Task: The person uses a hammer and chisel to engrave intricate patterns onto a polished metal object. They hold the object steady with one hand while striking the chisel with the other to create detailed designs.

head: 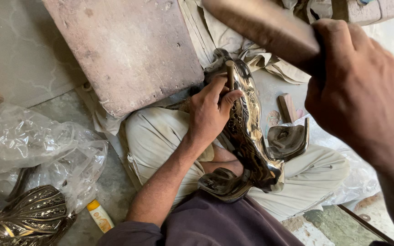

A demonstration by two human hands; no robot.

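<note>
My left hand (210, 111) holds a short metal punch (230, 73) upright against a shiny, engraved brass piece (247, 136) that rests across my lap. The piece is curved, with scrolled ends near my knees. Raised close to the camera, my right hand (356, 86) grips a wooden mallet handle (265, 25), blurred, above and to the right of the punch. My legs are in light trousers (156, 141).
A thick reddish stone slab (128, 50) lies in front of my knees. At the left, clear plastic bags (37, 150) cover other embossed brass pieces (33, 216). A small yellow tube (99, 216) lies on the concrete floor. A small wooden block (287, 107) sits at the right.
</note>
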